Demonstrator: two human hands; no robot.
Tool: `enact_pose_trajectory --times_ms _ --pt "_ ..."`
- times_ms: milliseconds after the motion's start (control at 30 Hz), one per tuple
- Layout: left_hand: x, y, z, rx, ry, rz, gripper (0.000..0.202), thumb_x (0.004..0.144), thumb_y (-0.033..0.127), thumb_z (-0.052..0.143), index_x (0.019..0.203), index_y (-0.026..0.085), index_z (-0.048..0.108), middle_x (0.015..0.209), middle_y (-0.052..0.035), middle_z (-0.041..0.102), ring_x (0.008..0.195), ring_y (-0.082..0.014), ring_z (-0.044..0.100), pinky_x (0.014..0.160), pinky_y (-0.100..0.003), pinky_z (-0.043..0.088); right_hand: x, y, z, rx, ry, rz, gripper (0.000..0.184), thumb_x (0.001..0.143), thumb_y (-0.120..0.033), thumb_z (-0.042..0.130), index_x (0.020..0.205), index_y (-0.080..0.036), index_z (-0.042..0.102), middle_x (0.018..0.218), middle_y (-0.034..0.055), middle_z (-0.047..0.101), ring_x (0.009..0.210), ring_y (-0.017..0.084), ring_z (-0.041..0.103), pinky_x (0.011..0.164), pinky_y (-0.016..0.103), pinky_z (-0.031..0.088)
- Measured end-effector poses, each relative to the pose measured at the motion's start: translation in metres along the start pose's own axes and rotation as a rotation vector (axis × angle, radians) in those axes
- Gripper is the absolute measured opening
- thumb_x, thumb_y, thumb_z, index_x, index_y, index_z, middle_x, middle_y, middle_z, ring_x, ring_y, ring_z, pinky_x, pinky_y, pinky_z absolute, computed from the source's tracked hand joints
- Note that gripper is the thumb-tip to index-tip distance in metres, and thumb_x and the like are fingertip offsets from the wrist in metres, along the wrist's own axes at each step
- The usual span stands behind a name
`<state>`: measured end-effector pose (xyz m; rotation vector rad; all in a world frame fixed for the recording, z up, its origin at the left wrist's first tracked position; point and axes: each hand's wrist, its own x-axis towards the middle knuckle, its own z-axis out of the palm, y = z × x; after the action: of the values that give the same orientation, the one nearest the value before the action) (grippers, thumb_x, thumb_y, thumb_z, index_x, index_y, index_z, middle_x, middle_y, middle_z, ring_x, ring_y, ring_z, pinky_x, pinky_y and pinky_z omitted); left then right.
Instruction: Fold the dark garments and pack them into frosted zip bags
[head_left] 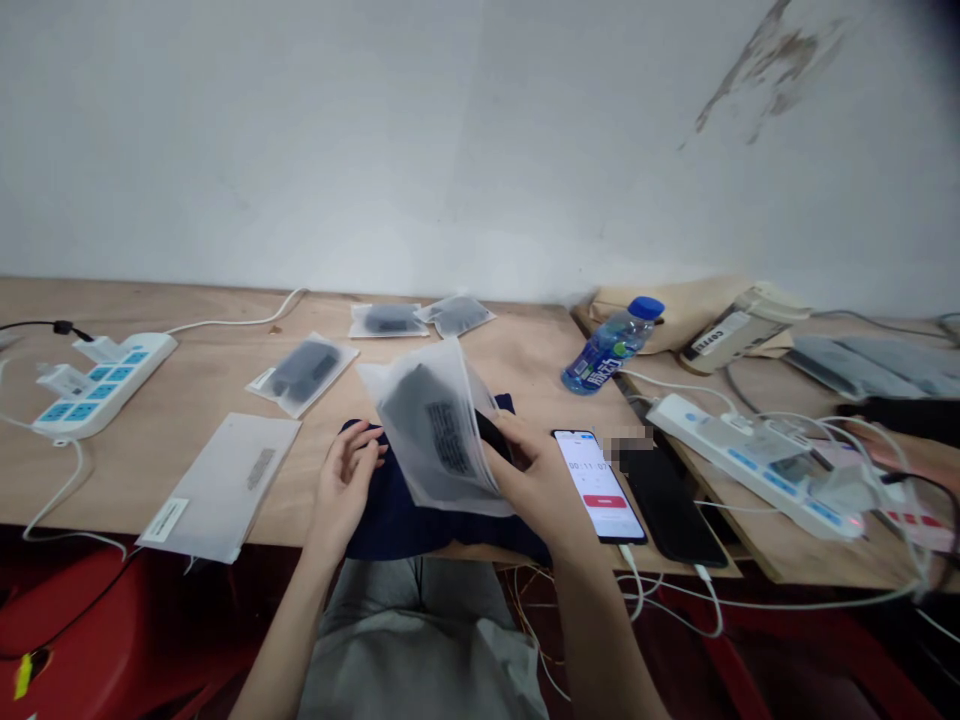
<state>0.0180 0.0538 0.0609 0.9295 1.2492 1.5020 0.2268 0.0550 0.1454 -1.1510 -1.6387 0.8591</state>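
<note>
My right hand (pixel 525 475) grips a frosted plastic bag (pixel 405 420) at its right edge. A dark item shows through the bag, with black printed text on the front. Something black pokes out beside my right fingers, which are partly hidden at the bag's mouth. To the left, my left hand (pixel 351 470) is empty, its fingers loosely curled and apart from each other. It rests by a folded navy cloth (pixel 382 520), which lies under the bag at the table's front edge. A flat frosted bag with a white label (pixel 225 480) lies left of that hand.
Smaller frosted bags with dark contents (pixel 304 370) (pixel 388 320) (pixel 456 315) lie farther back. Power strips (pixel 112 385) (pixel 757 470) with cables flank the workspace. On the right are a phone showing a timer (pixel 600 485), a black phone (pixel 675 505), a bottle (pixel 611 350), a coffee cup (pixel 739 330) and another person's hand (pixel 900 450).
</note>
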Motion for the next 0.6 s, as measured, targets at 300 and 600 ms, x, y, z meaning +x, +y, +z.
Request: enact_pose_trajectory --times_ms 300,600 --pt "0.004 -0.009 -0.023 -0.016 0.073 -0.144 0.043 0.066 0.051 0.078 0.088 0.015 0.068 0.080 -0.0051 0.073 0.070 -0.0150 0.066 0.065 -0.023 0.051 -0.006 0.039 0.018 0.174 0.129 0.193 0.027 0.083 -0.039 0.065 0.103 -0.022 0.073 0.124 0.0070 0.065 0.115 0.024 0.059 0.100 0.040 0.047" --pt "0.042 0.026 -0.184 0.645 0.245 -0.009 0.051 0.067 0.065 0.067 0.081 0.016 0.066 0.069 -0.0015 0.066 0.062 -0.0166 0.058 0.054 -0.024 0.046 -0.015 0.050 0.000 0.017 0.287 0.128 0.027 0.084 -0.042 0.063 0.101 -0.022 0.071 0.121 0.0067 0.065 0.116 0.025 0.058 0.101 0.040 0.044"
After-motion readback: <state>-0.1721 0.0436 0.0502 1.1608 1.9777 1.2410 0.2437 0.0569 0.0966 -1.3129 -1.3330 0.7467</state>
